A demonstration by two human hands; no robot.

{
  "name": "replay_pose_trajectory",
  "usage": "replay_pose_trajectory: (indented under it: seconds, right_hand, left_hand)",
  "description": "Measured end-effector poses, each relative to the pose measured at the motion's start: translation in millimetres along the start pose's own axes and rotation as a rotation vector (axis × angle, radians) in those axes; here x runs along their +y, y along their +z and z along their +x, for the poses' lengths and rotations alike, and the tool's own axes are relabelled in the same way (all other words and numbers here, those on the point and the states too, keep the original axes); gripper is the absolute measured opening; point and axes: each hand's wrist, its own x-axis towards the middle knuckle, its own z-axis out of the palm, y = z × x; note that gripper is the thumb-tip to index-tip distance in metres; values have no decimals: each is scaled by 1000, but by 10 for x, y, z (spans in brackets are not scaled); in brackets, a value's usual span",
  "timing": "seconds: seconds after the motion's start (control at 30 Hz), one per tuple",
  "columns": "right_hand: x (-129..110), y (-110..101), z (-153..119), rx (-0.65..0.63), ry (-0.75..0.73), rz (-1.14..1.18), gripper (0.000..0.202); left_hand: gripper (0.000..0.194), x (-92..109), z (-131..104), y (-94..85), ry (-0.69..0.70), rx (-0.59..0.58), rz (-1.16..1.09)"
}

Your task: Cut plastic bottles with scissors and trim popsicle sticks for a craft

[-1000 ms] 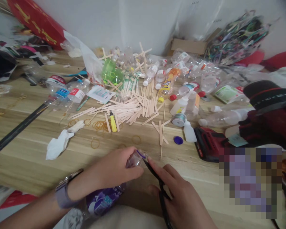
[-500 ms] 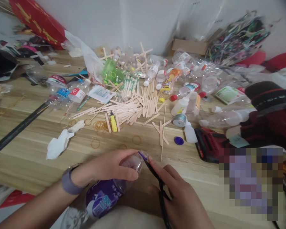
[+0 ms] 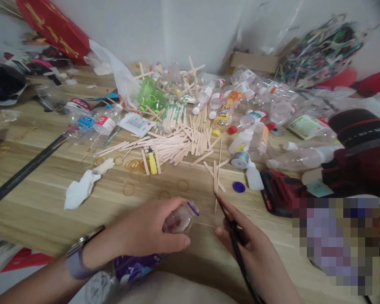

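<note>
My left hand (image 3: 148,230) is wrapped round the neck end of a clear plastic bottle (image 3: 178,219) with a purple label (image 3: 139,267). The bottle lies tilted, its open mouth with a purple ring (image 3: 193,208) pointing up and right. My right hand (image 3: 250,240) grips a thin black tool (image 3: 236,236), whose pointed tip is right of the bottle mouth and apart from it. What kind of tool it is cannot be made out for certain. A purple cap (image 3: 239,187) lies on the table beyond my right hand.
Wooden sticks (image 3: 171,145) are heaped mid-table, near a yellow screwdriver (image 3: 152,162) and rubber bands (image 3: 136,166). Several bottles (image 3: 304,157) lie behind and to the right. A red and black power tool (image 3: 280,192) is at right, a crumpled tissue (image 3: 81,188) at left.
The black tool in my right hand has moved right, away from the bottle mouth. The purple ring now shows clearly. My left hand still holds the bottle, with its wrist turned a little.
</note>
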Motion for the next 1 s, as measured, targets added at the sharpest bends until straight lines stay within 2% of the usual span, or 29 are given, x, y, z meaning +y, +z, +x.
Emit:
replay_pose_trajectory:
  seconds: [0.1, 0.17, 0.3, 0.47, 0.77, 1.0]
  right_hand:
    - [215, -96, -29, 29, -4, -245, 59]
    - [250, -149, -94, -11, -32, -275, 59]
    - [48, -143, -230, -175, -79, -169, 60]
    - [-188, 13, -218, -196, -101, -110, 62]
    - [-153, 153, -150, -223, -127, -164, 64]
    - [-171, 174, -106, -241, -106, -139, 64]
  left_hand:
    - [46, -23, 24, 9, 8, -50, 28]
    - [44, -22, 38, 31, -16, -28, 77]
    - [38, -17, 45, 52, -8, 27, 119]
    - [31, -33, 49, 0, 20, 36, 95]
    - [40, -108, 79, -35, 42, 70, 73]
    - [40, -112, 81, -15, -26, 51, 78]
